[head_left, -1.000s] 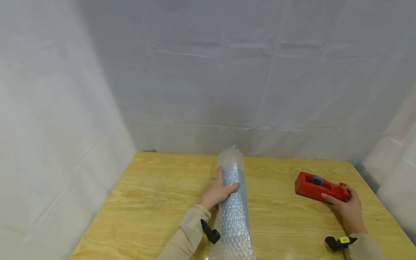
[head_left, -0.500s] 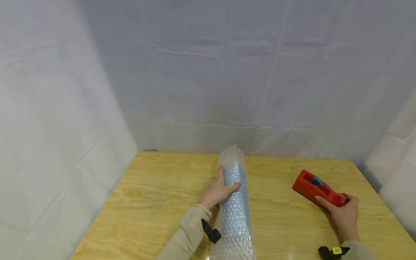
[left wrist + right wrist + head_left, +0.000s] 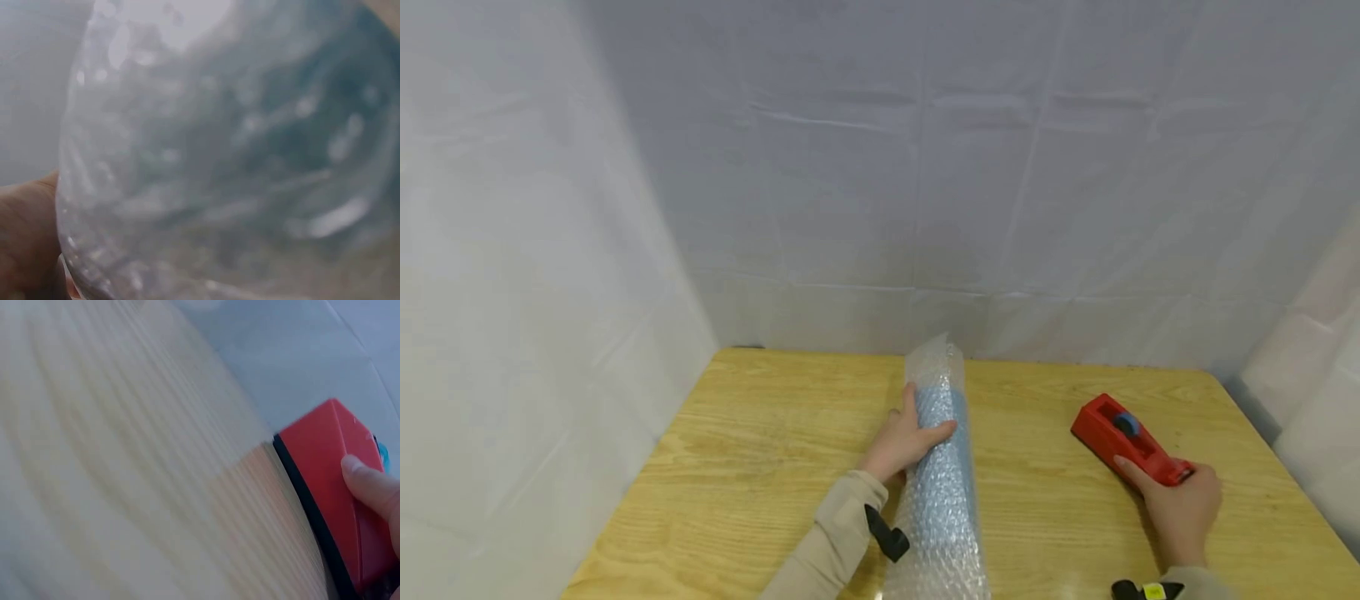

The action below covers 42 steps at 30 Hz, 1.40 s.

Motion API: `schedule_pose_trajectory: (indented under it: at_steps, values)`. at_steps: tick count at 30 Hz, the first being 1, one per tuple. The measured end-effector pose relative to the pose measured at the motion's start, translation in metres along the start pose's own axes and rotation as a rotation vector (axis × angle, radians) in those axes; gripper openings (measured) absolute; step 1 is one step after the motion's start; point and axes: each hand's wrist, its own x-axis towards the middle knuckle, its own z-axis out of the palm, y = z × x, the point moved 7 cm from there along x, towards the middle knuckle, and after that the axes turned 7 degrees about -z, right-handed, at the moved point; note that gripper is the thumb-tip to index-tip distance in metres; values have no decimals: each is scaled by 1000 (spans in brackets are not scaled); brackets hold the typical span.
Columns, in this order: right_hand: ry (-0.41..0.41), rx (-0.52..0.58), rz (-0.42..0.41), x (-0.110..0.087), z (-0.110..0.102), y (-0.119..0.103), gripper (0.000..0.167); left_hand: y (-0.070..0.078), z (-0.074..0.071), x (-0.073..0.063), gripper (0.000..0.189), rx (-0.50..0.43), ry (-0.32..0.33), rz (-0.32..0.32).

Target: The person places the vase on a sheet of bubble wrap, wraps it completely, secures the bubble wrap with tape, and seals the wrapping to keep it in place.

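A long bubble-wrapped bundle with something blue inside stands end-on along the middle of the table. Beside its upper part, my left hand grips it, thumb laid across the wrap and the other fingers partly hidden. The wrap fills most of the left wrist view, where part of the hand shows at the left edge. To the right, my right hand holds a red tape dispenser by its narrow end. A blue tape core sits in the dispenser. In the right wrist view, my thumb presses its red side.
The wooden table carries the bundle and dispenser. White sheeting hangs behind the table's far edge and along both sides. Black wrist cameras are strapped over the beige sleeves.
My right hand has moved left and nearer with the tape dispenser, which has turned so that its narrow end points more toward me. The left hand and the bundle have hardly moved.
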Motion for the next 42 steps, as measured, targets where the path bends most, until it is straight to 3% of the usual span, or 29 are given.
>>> schedule_pose_trajectory:
  at_steps: [9, 18, 28, 35, 42]
  values:
    - [42, -117, -33, -20, 4, -12, 96, 1, -1, 1, 111, -6, -6, -4]
    - [44, -114, -96, -40, 3, -16, 81, 1, 1, -2, 111, -6, -4, -1]
    - [18, -100, -90, -63, 8, -22, 79, 1, 3, -3, 110, -8, -7, -8]
    - [25, -10, -103, -61, 13, -20, 78, 1, 3, -3, 110, 0, -10, -14]
    - [15, 90, -158, -60, 14, -24, 50, 2, 2, -4, 110, -7, -4, -7]
